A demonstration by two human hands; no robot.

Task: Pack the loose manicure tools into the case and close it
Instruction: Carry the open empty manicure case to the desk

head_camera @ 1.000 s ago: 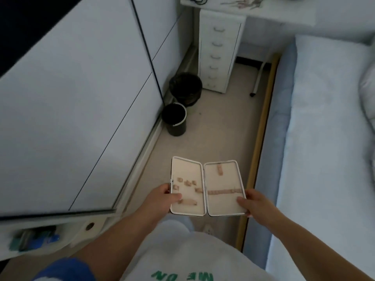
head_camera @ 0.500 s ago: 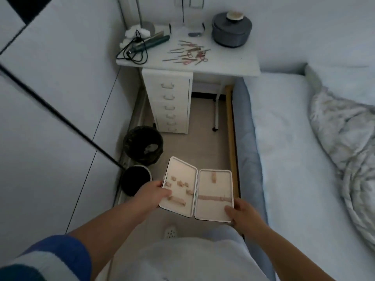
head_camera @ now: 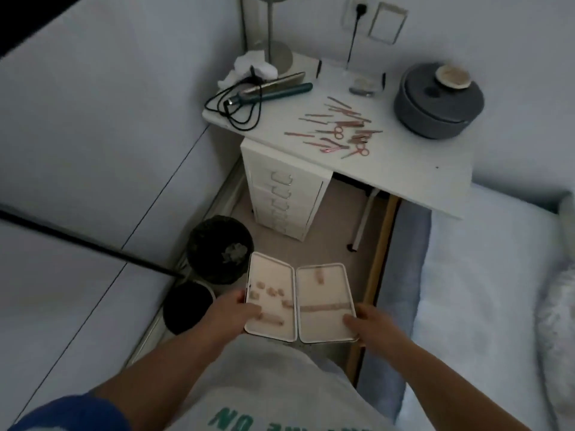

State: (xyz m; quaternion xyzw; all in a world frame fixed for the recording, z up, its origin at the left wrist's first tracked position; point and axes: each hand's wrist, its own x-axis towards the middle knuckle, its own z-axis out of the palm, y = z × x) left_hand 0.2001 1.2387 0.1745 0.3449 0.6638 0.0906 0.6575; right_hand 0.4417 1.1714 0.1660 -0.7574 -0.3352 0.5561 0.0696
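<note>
Low in front of the person, an open case [head_camera: 300, 301] is lying flat between both hands, its two halves spread side by side with the pale lining facing up. Along its left edge the left hand [head_camera: 228, 314] is gripping the case, thumb pressing on the lining near a row of small tan loops. At the lower right corner the right hand [head_camera: 371, 321] is holding the other half, thumb resting on the lining just below a long tan strap. Both halves are showing only loops and straps, no tools. Well apart from the case, on the white table [head_camera: 420, 178] ahead, the manicure tools [head_camera: 339, 127] are lying loose in a scattered pink cluster. Beside them a grey round pot [head_camera: 435, 104] is sitting to the right, and a hair straightener [head_camera: 273, 91] with a black cord is lying to the left. Under the table a white drawer unit [head_camera: 286, 194] is standing, with two dark bins [head_camera: 219, 247] near it on the floor.
</note>
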